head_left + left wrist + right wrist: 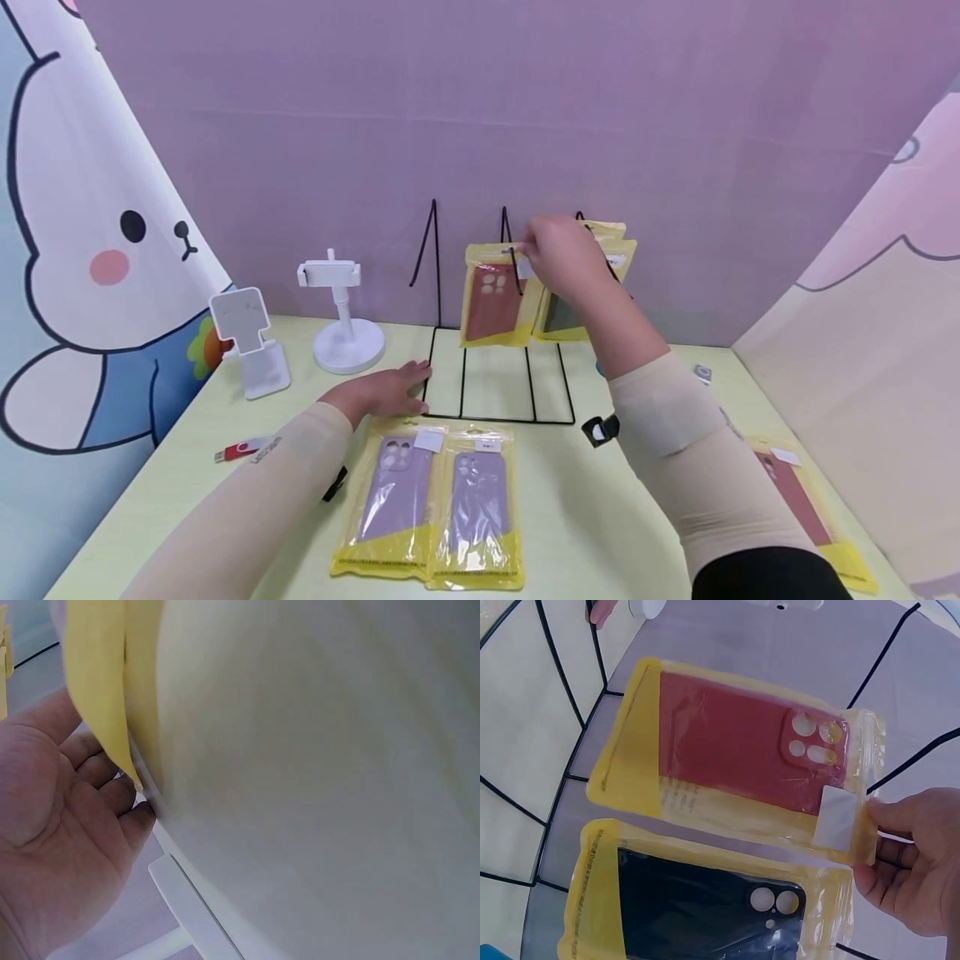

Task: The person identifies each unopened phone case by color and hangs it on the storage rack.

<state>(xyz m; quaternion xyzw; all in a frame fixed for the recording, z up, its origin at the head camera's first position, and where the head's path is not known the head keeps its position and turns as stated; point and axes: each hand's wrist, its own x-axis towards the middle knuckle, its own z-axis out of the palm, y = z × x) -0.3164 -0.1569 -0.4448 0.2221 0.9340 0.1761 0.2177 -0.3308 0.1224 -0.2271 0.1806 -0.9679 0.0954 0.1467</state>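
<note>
The right sleeve (720, 467) is sitting nearest my head camera, and past it I'm seeing the right hand (558, 258) pinching a yellow zip packet (630, 742) by its top corner, thumb against fingers, with the packet hanging below the grip. It is enclosing a red phone case (735, 742), camera cutouts toward the hand. The middle prong (516, 271) of the black wire rack (555, 422) is meeting the packet's top; I can't tell whether it is passing through the hole. The left hand (386, 392), fingers loosely extended, is touching the rack's left base wire. Just beside the held packet, another packet (592, 892) is holding a dark phone case (705, 900). Two bagged purple phone cases (397, 492) are lying on the table (585, 533).
</note>
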